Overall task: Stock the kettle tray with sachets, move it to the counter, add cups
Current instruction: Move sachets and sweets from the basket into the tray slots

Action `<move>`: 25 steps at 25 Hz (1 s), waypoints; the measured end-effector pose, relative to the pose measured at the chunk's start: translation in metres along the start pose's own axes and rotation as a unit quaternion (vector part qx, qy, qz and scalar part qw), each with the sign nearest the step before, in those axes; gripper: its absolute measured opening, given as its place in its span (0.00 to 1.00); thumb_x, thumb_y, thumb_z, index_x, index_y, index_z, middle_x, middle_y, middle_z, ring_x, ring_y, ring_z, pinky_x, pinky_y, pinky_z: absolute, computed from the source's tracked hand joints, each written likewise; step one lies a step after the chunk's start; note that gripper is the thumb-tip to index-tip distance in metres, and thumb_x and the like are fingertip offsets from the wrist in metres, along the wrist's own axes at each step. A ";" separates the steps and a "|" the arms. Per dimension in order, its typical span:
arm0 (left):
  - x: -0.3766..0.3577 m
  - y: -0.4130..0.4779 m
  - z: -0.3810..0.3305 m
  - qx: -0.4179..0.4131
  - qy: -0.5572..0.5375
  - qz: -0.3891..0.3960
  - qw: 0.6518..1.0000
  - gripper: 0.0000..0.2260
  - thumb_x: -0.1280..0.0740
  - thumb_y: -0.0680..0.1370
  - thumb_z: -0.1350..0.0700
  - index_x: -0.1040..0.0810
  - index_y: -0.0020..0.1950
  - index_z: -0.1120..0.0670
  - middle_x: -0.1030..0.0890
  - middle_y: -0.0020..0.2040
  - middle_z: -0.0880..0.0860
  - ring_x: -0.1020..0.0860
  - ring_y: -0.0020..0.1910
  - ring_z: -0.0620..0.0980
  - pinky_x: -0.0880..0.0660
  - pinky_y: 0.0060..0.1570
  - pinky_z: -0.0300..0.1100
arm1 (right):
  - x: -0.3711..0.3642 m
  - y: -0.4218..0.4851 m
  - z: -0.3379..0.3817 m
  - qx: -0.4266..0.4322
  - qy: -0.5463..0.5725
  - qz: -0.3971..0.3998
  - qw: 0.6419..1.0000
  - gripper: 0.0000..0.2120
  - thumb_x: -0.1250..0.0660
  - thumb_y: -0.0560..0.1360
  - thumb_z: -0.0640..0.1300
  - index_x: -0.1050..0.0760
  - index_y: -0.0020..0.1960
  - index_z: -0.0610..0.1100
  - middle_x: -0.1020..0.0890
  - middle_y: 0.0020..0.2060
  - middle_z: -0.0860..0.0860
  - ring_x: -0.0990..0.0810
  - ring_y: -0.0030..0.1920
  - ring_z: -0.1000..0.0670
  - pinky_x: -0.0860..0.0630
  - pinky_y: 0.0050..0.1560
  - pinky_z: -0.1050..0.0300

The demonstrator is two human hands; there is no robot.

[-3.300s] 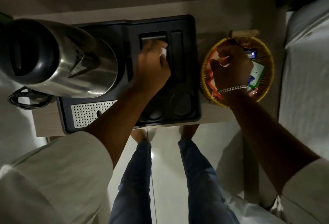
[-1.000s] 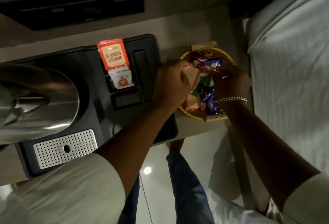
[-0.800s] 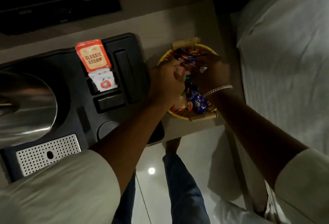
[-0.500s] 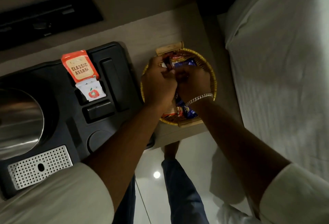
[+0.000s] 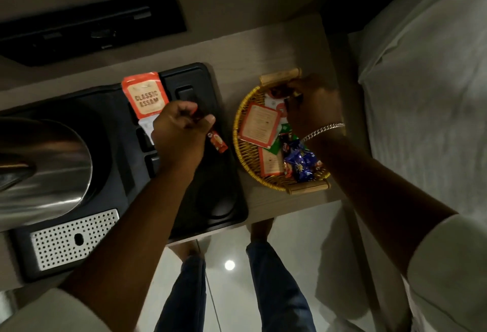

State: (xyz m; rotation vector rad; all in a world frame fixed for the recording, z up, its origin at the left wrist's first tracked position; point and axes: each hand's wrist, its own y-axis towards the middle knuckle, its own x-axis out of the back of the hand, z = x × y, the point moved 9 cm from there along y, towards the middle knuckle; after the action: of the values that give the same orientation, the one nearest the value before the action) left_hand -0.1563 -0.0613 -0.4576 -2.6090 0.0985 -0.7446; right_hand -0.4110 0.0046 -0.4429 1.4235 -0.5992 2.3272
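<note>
A black kettle tray [image 5: 224, 186] lies on the wooden shelf, with a steel kettle [image 5: 44, 165] on its left side. An orange Classic Assam tea sachet [image 5: 145, 95] stands in a tray slot, and a white sachet [image 5: 147, 126] sits just below it. My left hand [image 5: 181, 134] hovers over the tray's long slot, shut on a small red stick sachet [image 5: 218, 142]. To the right stands a round yellow wicker basket [image 5: 243, 152] holding several sachets. My right hand [image 5: 313, 112] reaches into the basket's far side, fingers pinched on dark sachets [image 5: 279, 91].
A perforated metal drip plate [image 5: 71, 239] fills the tray's near left corner. A bed with white sheets [image 5: 427, 89] runs along the right. A dark recessed panel [image 5: 87, 25] sits in the wall behind. The shelf's front edge is above a glossy floor and my legs.
My left hand has left the basket and moved left over the tray, carrying a red stick sachet. My right hand stays in the basket, shifted toward its far side.
</note>
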 end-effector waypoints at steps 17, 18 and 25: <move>0.039 0.004 0.006 -0.088 -0.021 0.034 0.995 0.08 0.30 0.75 0.56 0.20 0.51 0.59 0.16 0.44 0.56 0.18 0.40 0.50 0.19 0.39 0.44 | -0.029 -0.088 0.084 0.088 0.084 -0.084 0.989 0.06 0.35 0.75 0.40 0.23 0.47 0.37 0.18 0.41 0.41 0.20 0.40 0.43 0.22 0.41 0.50; 0.027 -0.003 0.010 -0.023 -0.052 0.100 0.993 0.11 0.28 0.74 0.51 0.19 0.48 0.59 0.16 0.40 0.55 0.17 0.37 0.50 0.20 0.33 0.44 | -0.028 -0.090 0.097 0.111 0.084 -0.088 0.986 0.06 0.34 0.74 0.40 0.23 0.47 0.37 0.17 0.40 0.41 0.20 0.39 0.44 0.23 0.40 0.52; 0.021 0.002 0.015 0.182 -0.158 0.216 0.946 0.06 0.28 0.73 0.58 0.19 0.44 0.62 0.18 0.32 0.54 0.21 0.26 0.46 0.26 0.23 0.36 | -0.016 -0.090 0.149 0.249 0.073 -0.113 0.959 0.06 0.29 0.71 0.39 0.20 0.46 0.36 0.18 0.39 0.40 0.20 0.39 0.44 0.25 0.38 0.56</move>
State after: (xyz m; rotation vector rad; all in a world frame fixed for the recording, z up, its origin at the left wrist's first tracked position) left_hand -0.1301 -0.0612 -0.4593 -2.2028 0.3852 -0.1650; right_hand -0.2474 0.0030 -0.3816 1.4038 0.2036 2.4626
